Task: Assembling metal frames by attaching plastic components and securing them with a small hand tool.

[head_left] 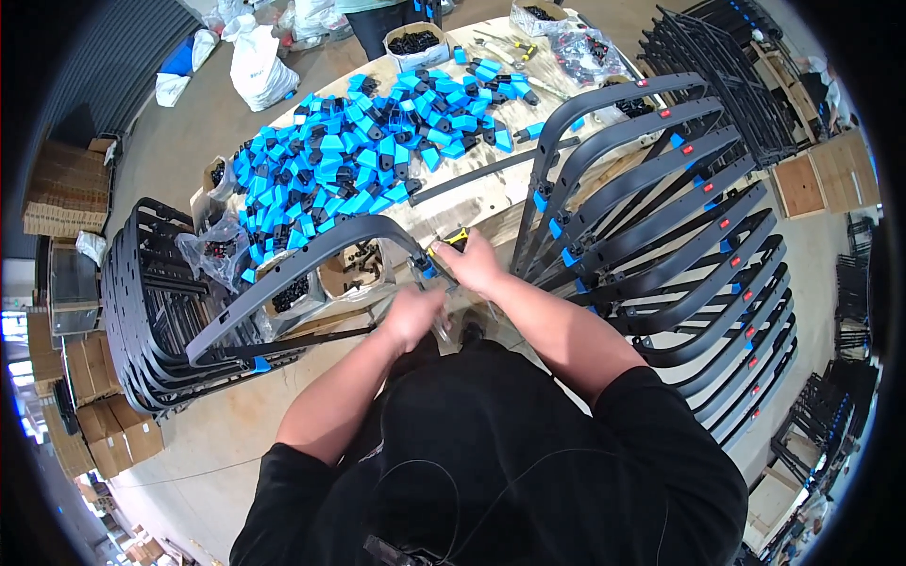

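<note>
A dark grey curved frame (311, 247) rests across the near side of the table, its right end bearing a small blue fitting (428, 272). My right hand (475, 264) is closed around a yellow-and-black hand tool (454, 238) just right of that end. The tool's working tip cannot be made out. Below the fitting, my left hand (415, 314) has its fingers curled in; what they hold, if anything, is hidden. An open box of small dark parts (357, 267) sits under the frame's arch, with another box of black parts (291, 296) beside it.
A heap of blue-and-black plastic pieces (349, 151) covers much of the table. Several curved frames (661, 236) stand in a row close at my right; more frames (142, 292) are stacked at the left. A dark bar (491, 172) lies across the tabletop. Another person (382, 24) stands beyond it.
</note>
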Tool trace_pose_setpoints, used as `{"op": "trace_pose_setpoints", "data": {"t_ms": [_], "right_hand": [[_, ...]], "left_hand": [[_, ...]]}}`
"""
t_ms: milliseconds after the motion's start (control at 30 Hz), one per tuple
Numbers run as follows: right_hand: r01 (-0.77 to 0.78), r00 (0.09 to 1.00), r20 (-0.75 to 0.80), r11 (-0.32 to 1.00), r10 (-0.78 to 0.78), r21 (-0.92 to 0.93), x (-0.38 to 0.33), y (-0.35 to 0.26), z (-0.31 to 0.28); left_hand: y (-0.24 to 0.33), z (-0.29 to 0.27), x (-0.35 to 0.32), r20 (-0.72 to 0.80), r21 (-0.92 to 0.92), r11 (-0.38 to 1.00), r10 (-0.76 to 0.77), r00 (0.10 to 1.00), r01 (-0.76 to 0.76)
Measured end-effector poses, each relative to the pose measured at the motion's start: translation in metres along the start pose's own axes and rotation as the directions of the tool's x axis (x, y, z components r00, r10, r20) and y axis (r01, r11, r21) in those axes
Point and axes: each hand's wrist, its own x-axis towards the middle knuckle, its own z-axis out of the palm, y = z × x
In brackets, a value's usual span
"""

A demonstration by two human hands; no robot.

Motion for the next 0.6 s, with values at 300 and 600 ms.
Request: {"op": "trace_pose_setpoints", "data": {"t_ms": [300,600], "right_hand": [[-0.024,0.999,0.033,0.999,0.023,0.029,0.003,0.003,0.009],[0.036,0.997,0.068,0.998,-0.032,-0.05,-0.003,-0.012,0.0]], "left_hand": [[-0.053,0.003,0.023,-0.272,0.679,0.734,0.226,0.935,0.02],[-0.052,0.003,0.012,-0.277,0.538,0.823,0.377,0.884,-0.182]]}}
